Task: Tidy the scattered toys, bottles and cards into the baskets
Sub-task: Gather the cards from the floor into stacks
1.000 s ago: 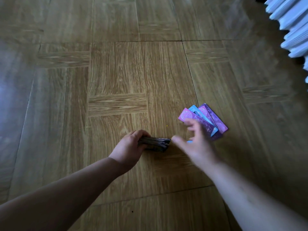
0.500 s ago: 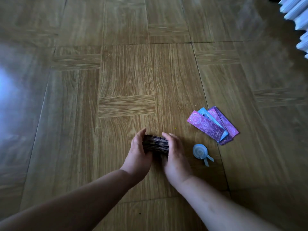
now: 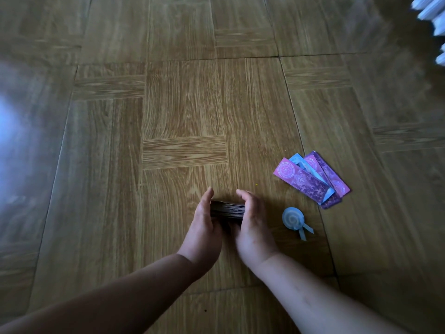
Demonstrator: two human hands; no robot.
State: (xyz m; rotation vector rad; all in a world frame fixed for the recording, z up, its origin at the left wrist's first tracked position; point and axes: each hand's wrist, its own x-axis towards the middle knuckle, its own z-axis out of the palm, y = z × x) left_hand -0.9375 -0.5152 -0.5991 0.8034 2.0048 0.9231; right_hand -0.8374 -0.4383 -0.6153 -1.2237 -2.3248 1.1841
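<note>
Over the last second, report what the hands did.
The right hand swung left from the fanned purple and blue cards to the dark stack of cards; it and the left hand now press its sides with straight fingers. This uncovered a blue swirl-patterned disc. The fanned cards stayed put.

Right hand (image 3: 252, 225), earlier over the purple cards (image 3: 310, 180), now against the card stack (image 3: 227, 209) opposite the left hand (image 3: 204, 227).

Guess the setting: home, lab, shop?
Likely a room at home, seen at floor level: parquet-pattern floor, purple and blue cards and a blue swirl toy lying loose on it, and what may be a white radiator at top right.
</note>
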